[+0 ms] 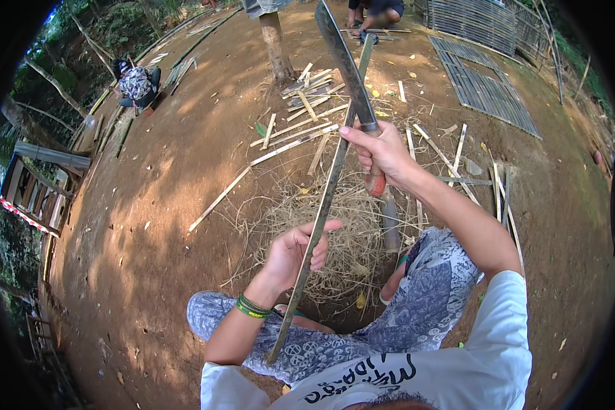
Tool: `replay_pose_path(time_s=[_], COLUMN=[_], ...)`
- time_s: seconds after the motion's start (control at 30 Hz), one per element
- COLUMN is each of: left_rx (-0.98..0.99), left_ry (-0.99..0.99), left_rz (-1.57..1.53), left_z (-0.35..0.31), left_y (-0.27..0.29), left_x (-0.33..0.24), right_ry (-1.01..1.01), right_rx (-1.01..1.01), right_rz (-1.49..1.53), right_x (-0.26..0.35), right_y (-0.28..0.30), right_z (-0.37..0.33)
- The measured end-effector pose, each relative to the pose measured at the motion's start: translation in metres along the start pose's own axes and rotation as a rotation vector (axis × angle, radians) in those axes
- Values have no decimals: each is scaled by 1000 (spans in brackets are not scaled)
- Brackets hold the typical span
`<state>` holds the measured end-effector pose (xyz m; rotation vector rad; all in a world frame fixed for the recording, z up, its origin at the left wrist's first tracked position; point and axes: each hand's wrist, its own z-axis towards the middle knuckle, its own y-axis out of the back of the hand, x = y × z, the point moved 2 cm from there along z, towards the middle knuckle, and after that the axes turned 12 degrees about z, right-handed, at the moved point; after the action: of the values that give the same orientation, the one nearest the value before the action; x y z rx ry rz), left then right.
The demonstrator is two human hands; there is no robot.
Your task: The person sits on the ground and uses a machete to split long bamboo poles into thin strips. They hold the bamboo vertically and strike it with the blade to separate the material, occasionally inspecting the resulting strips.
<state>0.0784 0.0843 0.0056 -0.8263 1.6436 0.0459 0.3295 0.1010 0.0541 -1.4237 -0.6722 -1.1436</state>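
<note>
My right hand point(384, 156) grips a machete by its handle, which ends in a red butt. Its long dark blade point(352, 68) points up and away, crossing in front of the upper part of a long narrow bamboo strip point(326, 195). The right thumb lies at the strip, near the base of the blade. Lower down, my left hand point(290, 256) is closed round the same strip, index finger stretched out past it. The strip slants from above my lap to beyond the blade. Beneath my hands lies a heap of curly bamboo shavings point(348, 219).
Split bamboo strips point(311, 102) lie piled beside a thin trunk point(275, 48). A grey cylindrical piece point(391, 222) rests by my right leg. Slatted bamboo panels point(485, 85) lie at the far right. One person point(137, 82) crouches far left, another point(379, 12) at the top.
</note>
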Motion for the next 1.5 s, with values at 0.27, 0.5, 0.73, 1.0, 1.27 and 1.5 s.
replay_pose_path(time_s=[0.27, 0.5, 0.73, 1.0, 1.27, 1.5], left_rx=[172, -214, -338, -427, -599, -493], left_ry=[-41, -468, -824, -895, -967, -1024], left_rz=[69, 699, 692, 735, 774, 782], left_z=[9, 47, 62, 43, 27, 24], left_y=[-2, -22, -40, -20, -6, -17], left_x=[-15, -88, -191, -212, -206, -198], right_ry=[43, 162, 127, 59, 98, 106], right_rx=[-45, 12, 144, 186, 133, 170], right_rz=[38, -47, -163, -87, -104, -179], right_x=[16, 38, 27, 20, 28, 5], right_y=[-5, -23, -27, -36, -36, -34], right_z=[-6, -11, -16, -22, -24, -16])
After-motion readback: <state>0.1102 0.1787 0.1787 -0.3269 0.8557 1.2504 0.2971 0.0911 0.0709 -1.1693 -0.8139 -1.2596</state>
